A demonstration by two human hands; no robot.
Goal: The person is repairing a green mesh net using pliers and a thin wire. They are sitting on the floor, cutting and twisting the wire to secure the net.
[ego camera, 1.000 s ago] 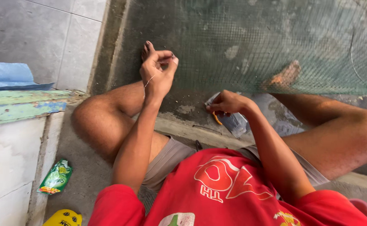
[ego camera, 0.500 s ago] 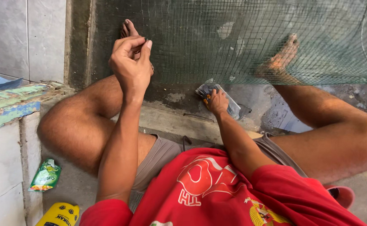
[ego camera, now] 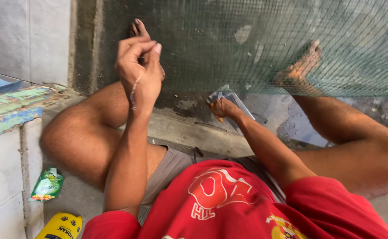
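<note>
Head view: your left hand (ego camera: 138, 73) has risen since a second ago, fingers pinched on what seems a thin line (ego camera: 134, 90), drawing it taut. Your right hand (ego camera: 222, 107) has dropped to the floor, closed on a tool (ego camera: 229, 99). Beyond, the net (ego camera: 269, 40) covers your feet; free room lies left along the wall (ego camera: 26, 40).

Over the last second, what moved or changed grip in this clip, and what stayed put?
The left hand went on pinching a thin pale strand, lifting up and leftward across the picture. The right hand dropped from near the lap to the floor by the green net, still gripping a small orange-handled tool against grey flat pieces. The legs, the net and the green sachet stayed as they were.
</note>
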